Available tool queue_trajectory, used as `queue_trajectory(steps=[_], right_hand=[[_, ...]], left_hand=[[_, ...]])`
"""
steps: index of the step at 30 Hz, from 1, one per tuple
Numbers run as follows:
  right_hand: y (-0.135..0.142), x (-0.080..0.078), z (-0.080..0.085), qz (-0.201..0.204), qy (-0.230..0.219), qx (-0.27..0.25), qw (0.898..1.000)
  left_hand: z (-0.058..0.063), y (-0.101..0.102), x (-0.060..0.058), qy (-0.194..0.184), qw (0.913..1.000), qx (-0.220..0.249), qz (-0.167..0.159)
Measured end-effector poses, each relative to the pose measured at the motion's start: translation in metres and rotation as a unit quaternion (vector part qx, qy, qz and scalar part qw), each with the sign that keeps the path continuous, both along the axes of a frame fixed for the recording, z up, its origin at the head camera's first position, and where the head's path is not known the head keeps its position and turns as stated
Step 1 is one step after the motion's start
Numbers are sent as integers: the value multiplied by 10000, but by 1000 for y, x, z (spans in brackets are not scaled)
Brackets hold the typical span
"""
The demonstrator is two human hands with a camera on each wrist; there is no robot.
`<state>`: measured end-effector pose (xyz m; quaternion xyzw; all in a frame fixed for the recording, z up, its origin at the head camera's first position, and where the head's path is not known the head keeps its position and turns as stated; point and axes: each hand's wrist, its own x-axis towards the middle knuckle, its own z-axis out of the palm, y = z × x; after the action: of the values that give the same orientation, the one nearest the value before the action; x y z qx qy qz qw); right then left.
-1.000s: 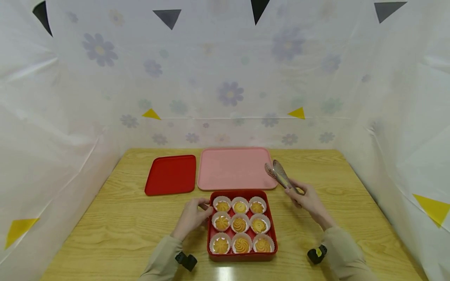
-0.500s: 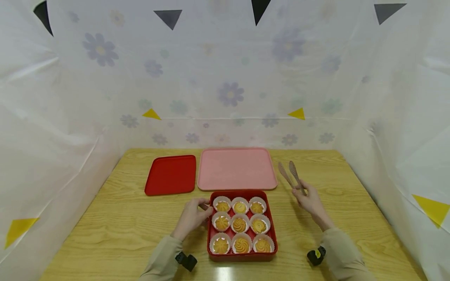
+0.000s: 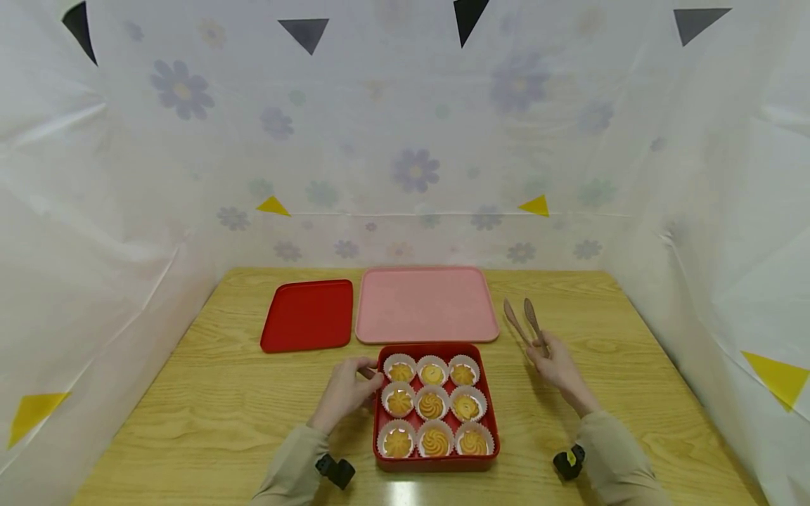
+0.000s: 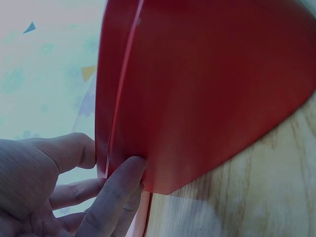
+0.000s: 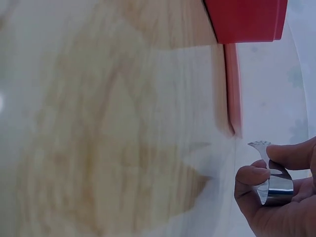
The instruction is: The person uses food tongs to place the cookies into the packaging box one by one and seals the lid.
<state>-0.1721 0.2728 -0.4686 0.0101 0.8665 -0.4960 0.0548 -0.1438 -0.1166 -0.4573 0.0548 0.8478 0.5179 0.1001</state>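
Note:
A square red box [image 3: 433, 464] stands at the front middle of the table, holding several piped cookies [image 3: 431, 405] in white paper cups [image 3: 400, 362]. My left hand [image 3: 346, 388] holds the box's far left side, with the thumb at the rim and fingertips on the outer wall. In the left wrist view those fingers [image 4: 116, 197] meet the red wall near its corner. To the right of the box, my right hand [image 3: 557, 365] grips metal tongs [image 3: 531, 314] near their bend. The tongs' perforated tips point away from me, apart, with nothing between them.
Behind the box lies a pink tray [image 3: 424, 306]. Left of it rests a flat red square tray [image 3: 308, 316] with a raised rim. White sheeting [image 3: 414, 126] with flower prints encloses the wooden table [image 3: 209, 414] at the back and sides.
My right hand has swung the tongs rightward from over the pink tray's edge, then drawn them slightly toward me. The tongs' arms stand differently, now pointing away. My left hand and the box stay put.

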Motion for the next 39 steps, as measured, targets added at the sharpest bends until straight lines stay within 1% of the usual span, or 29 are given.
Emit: queue_trajectory(steps=[4,8,15,20,25,27,30,34,39], right_hand=[[1,2,-1,63,-60,77,9999],[1,2,-3,45,-22,188,9998],[2,2,-5,61,249,908,9955],[3,1,-6,153,309,1128,9930],[5,-1,-7,266,648,1566,9852],[6,0,-7,288,717,1718,9821],[8,1,-6,272,608,1853,9804],[8,0,-4,241,482,2137,9754],[8,0,-2,267,431,2374,9701]], left_hand=[[-1,0,0,42,10000,-28,15],[-1,0,0,69,10000,-51,32],[0,1,0,80,9999,-102,34],[-1,1,0,86,9999,-128,38],[-1,1,-1,115,9998,-158,51],[-1,1,-1,118,9998,-163,56],[-1,1,-1,120,9998,-152,56],[-1,0,-1,146,9998,-154,64],[-1,0,-1,185,9996,-181,66]])
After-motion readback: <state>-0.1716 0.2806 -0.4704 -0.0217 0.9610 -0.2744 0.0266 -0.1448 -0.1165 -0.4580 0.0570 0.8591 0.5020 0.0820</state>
